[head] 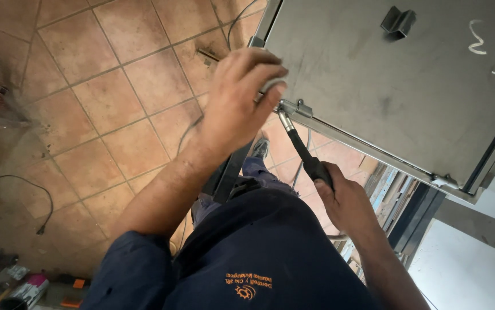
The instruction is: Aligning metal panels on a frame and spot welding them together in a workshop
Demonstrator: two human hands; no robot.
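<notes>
Now | left hand (237,103) curled over steel panel (396,97) corner by hinge (297,107) | right hand (342,198) gripping black-handled tool (303,150), tip at hinge

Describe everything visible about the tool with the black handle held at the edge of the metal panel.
The tool is slim and rod-like: a black grip at its lower end, a dark shaft, and a bright silvery metal tip. It slants up and to the left, its tip meeting a small metal hinge-like fitting on the rim of the grey sheet-metal panel. The right hand wraps the black grip. The left hand rests over the panel's corner just above the tip, hiding any contact there.
</notes>
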